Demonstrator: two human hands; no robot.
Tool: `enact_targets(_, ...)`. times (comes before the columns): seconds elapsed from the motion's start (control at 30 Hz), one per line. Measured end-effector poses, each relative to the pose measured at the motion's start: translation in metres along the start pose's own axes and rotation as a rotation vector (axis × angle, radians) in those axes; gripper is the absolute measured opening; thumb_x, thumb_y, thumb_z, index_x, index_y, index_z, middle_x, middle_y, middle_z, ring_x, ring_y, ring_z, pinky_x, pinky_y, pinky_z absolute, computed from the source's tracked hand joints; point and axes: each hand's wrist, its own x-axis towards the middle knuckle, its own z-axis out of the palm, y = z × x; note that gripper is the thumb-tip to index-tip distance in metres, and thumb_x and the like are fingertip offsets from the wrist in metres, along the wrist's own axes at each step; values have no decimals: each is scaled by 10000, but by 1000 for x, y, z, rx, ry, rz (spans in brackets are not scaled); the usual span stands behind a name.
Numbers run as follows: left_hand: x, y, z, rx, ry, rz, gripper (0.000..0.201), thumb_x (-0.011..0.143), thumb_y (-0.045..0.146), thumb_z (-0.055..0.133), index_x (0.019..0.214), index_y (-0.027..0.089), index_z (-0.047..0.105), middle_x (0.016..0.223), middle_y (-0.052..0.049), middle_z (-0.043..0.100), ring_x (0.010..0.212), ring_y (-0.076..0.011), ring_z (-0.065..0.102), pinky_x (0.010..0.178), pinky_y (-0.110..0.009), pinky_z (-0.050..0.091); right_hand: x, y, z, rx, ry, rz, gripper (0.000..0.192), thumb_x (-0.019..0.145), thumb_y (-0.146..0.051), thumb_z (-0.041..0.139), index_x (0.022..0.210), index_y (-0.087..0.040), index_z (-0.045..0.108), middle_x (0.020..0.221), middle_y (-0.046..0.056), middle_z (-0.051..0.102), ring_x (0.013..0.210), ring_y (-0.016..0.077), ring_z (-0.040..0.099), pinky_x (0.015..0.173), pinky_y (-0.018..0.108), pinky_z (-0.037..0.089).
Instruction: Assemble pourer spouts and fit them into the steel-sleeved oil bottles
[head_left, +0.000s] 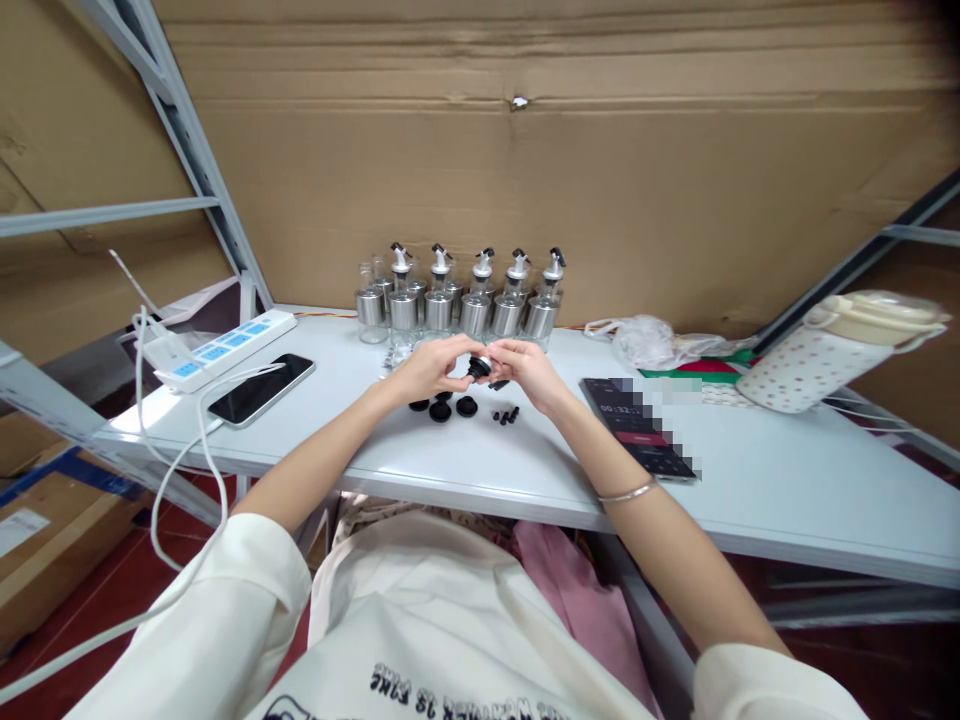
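Observation:
Over the middle of the table, my left hand (433,368) and my right hand (531,372) meet at a bottle pourer part (478,368), a black ribbed stopper with a pale top. The left thumb and forefinger curve around its left side, while the right fingers pinch it from the right. Below the hands lie several black stoppers (440,411) and a group of small black tips (506,415). Beside the left hand are shiny pale parts (397,355), partly hidden. Behind stand several glass bottles with steel bands (475,315); the front ones mostly carry spouted pourers (482,264).
To the left are a white power strip (229,350), a phone (262,390) and a white cable (202,430). On the right lie another phone (637,425) showing a timer, a plastic bag (645,340) and a tilted tumbler (825,350). Cardboard (637,180) walls the back.

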Motion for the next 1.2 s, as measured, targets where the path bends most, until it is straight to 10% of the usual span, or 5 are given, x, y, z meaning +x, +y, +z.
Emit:
enact_targets(0.73, 2, 3, -2, -138, 9, -114, 363, 750, 190, 516, 1108, 177, 573, 838, 4, 635, 718, -110, 575, 720, -224, 453, -1, -1, 0, 123, -67, 78, 286, 596, -369, 741, 698, -154, 581, 490, -69, 498, 513, 135, 642, 558, 234, 432)
enact_targets(1.2, 2, 3, -3, -117, 23, -168, 325, 688, 215, 531, 1005, 175, 592, 601, 70, 392, 565, -93, 398, 586, -203, 351, -1, 0, 1, 77, -93, 73, 325, 610, -413, 745, 722, -160, 575, 507, -67, 506, 517, 133, 646, 518, 219, 409)
